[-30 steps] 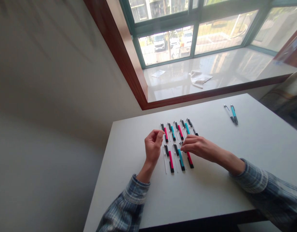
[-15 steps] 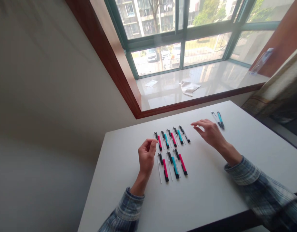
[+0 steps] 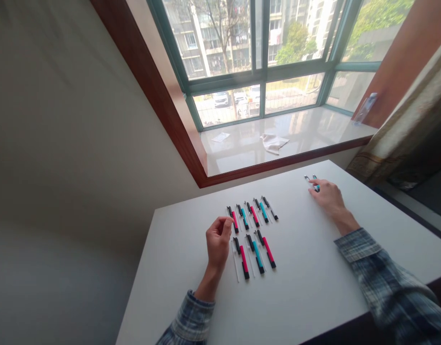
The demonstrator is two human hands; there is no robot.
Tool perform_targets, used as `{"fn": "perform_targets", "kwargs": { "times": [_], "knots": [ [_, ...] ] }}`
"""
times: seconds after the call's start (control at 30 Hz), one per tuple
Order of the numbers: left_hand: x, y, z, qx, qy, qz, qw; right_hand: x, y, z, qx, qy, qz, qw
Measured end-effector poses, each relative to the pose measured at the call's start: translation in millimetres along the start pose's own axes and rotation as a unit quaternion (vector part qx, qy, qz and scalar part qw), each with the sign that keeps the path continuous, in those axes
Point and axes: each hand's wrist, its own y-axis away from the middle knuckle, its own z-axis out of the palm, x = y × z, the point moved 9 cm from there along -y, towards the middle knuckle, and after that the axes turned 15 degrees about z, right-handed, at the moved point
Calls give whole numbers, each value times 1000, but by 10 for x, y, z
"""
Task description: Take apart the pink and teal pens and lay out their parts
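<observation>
My left hand (image 3: 219, 242) is closed in a pinch over the left end of the laid-out pen parts; whatever its fingertips hold, if anything, is too small to make out. Beside it, the near row has red barrels (image 3: 268, 252), a turquoise barrel (image 3: 258, 257), black grips (image 3: 250, 242) and thin white refills (image 3: 236, 266). The far row holds similar parts, with a turquoise barrel (image 3: 264, 212) and a red barrel (image 3: 254, 216). At the far right, my right hand (image 3: 328, 196) reaches over a turquoise pen (image 3: 315, 178) and a clear-and-silver pen (image 3: 307, 178), thumb and fingers apart, partly covering both.
The white table (image 3: 191, 306) meets the wall below a wood-framed window. On the sill (image 3: 238, 160) lie a white cloth (image 3: 274, 143) and a sheet of paper (image 3: 220, 137), and a plastic bottle (image 3: 365, 109) leans at its right end. A curtain (image 3: 396, 124) hangs at the right.
My right hand has moved right and away from me, from beside the far row to the two whole pens. My left hand stays pinched in place. The view has tilted up slightly.
</observation>
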Motion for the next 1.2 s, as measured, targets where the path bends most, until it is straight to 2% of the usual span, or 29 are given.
{"fn": "perform_targets", "kwargs": {
  "times": [0.27,0.4,0.5,0.57,0.6,0.7,0.8,0.9,0.97,1.1,1.2],
  "knots": [
    [119,6,-12,-2,-6,13,1000,-92,12,-2,9,-67,-32,997],
    [138,11,-26,-4,-5,18,1000,-285,151,-151,-4,-172,-44,984],
    [181,17,-30,-11,-21,30,999,-688,430,-442,38,-248,-106,962],
    [290,17,-31,-26,-77,76,994,-1070,712,-603,52,-275,-178,943],
    [373,22,-23,-38,-120,115,985,-1278,871,-632,34,-287,-219,932],
    [626,89,53,-79,-262,250,929,-1816,1378,-600,-53,-315,-324,891],
    [729,176,148,-117,-357,331,866,-2109,1800,-504,-139,-341,-373,851],
    [718,212,198,-140,-405,358,830,-2198,2021,-461,-181,-368,-383,828],
    [661,214,232,-166,-409,350,826,-2189,2031,-430,-204,-390,-368,819],
    [551,208,277,-206,-376,311,848,-2068,1817,-331,-234,-431,-304,816],
    [550,183,231,-178,-356,289,871,-1909,1596,-241,-217,-418,-252,845]
  ]
}}
